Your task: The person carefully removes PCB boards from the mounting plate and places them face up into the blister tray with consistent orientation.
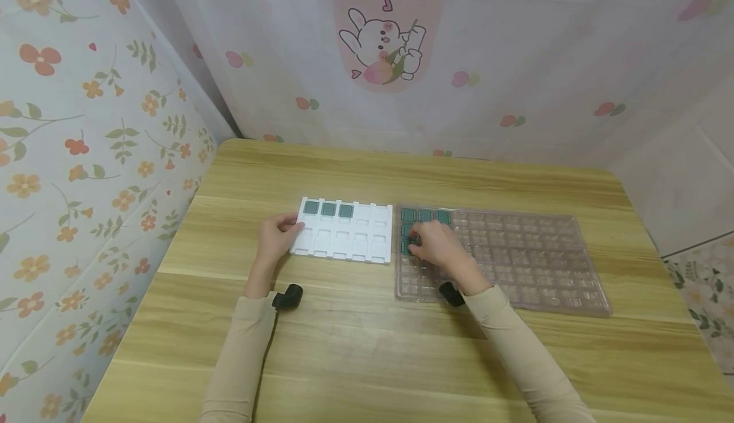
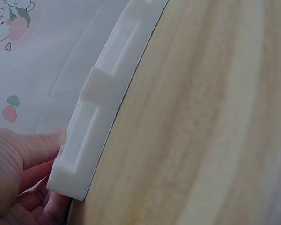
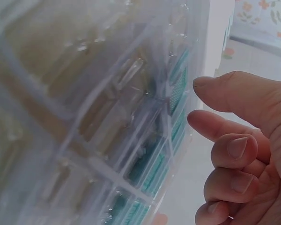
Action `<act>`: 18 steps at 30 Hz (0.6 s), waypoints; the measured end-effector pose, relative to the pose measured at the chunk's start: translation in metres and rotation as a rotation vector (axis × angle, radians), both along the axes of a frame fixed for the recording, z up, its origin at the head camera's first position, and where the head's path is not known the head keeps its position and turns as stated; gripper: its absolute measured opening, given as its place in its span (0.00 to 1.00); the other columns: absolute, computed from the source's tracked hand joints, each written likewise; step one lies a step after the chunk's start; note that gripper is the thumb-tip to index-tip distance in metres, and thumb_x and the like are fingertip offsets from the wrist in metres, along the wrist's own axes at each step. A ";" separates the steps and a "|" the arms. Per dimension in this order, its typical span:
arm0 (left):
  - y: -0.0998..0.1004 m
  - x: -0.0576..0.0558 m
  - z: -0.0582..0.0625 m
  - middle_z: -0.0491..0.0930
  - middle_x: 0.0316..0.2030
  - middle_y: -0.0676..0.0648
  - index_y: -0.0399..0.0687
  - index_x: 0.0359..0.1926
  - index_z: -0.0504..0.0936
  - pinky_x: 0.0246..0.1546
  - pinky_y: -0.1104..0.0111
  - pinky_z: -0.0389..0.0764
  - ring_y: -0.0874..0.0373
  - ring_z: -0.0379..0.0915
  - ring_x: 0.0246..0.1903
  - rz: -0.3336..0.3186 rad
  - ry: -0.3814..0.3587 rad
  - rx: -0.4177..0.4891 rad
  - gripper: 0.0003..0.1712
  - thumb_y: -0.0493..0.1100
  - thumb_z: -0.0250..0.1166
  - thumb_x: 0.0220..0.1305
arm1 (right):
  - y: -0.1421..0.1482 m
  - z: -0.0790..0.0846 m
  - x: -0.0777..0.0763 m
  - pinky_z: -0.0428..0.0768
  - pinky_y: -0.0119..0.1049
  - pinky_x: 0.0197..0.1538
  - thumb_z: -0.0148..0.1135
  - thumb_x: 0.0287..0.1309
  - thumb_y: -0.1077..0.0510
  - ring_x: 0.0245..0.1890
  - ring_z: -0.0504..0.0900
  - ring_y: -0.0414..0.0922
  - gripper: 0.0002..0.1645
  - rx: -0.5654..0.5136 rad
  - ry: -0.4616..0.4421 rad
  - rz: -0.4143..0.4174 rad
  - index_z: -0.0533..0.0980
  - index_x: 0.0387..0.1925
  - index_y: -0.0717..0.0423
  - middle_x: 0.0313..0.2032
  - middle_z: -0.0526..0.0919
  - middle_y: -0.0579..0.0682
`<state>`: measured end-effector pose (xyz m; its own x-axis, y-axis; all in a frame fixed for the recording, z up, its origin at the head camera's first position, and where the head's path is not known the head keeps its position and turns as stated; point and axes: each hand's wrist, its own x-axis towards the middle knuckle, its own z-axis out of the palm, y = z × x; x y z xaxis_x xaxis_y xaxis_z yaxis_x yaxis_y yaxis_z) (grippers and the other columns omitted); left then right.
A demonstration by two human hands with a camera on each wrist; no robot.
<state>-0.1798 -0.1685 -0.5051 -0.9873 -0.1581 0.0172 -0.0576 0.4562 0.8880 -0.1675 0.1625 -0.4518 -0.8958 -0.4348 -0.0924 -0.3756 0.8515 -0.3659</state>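
Observation:
My left hand point(image 1: 276, 239) grips the left edge of a white plastic tray point(image 1: 342, 246), thumb on the rim and fingers at its end. Three square green chips point(image 1: 329, 209) sit in the tray's far row, from the left. Over the left side of a clear plastic tray point(image 1: 516, 251), my right hand point(image 1: 437, 243) reaches down at a column of green chips point(image 1: 408, 215). The right wrist view shows its thumb and forefinger apart, nothing between them, the other fingers curled. Green chips point(image 3: 179, 91) lie in the clear pockets close to those fingertips.
Both trays lie side by side on a wood-grain table point(image 1: 344, 359). A printed curtain point(image 1: 275, 47) hangs behind the table, and a floral cloth point(image 1: 86, 174) hangs on the left. Black wrist devices point(image 1: 288, 296) stick out from both sleeves.

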 end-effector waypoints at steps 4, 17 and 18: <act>0.000 0.000 0.000 0.81 0.37 0.34 0.30 0.46 0.81 0.28 0.77 0.70 0.47 0.77 0.34 -0.004 0.002 -0.004 0.16 0.35 0.66 0.57 | -0.003 0.002 -0.001 0.63 0.30 0.19 0.66 0.53 0.60 0.13 0.62 0.37 0.14 -0.012 0.003 0.004 0.80 0.41 0.64 0.16 0.76 0.49; 0.000 0.000 0.000 0.81 0.38 0.34 0.31 0.46 0.81 0.27 0.77 0.70 0.47 0.77 0.34 0.004 -0.005 -0.010 0.16 0.35 0.66 0.57 | -0.017 0.004 -0.008 0.58 0.27 0.16 0.65 0.54 0.60 0.10 0.54 0.35 0.15 -0.050 0.040 0.008 0.80 0.42 0.65 0.09 0.66 0.45; 0.000 0.000 0.000 0.81 0.38 0.34 0.31 0.47 0.81 0.27 0.77 0.70 0.47 0.77 0.34 0.003 -0.006 -0.009 0.16 0.35 0.66 0.57 | -0.018 0.005 -0.009 0.59 0.27 0.17 0.65 0.54 0.60 0.10 0.55 0.35 0.15 -0.052 0.041 0.006 0.80 0.42 0.65 0.11 0.70 0.47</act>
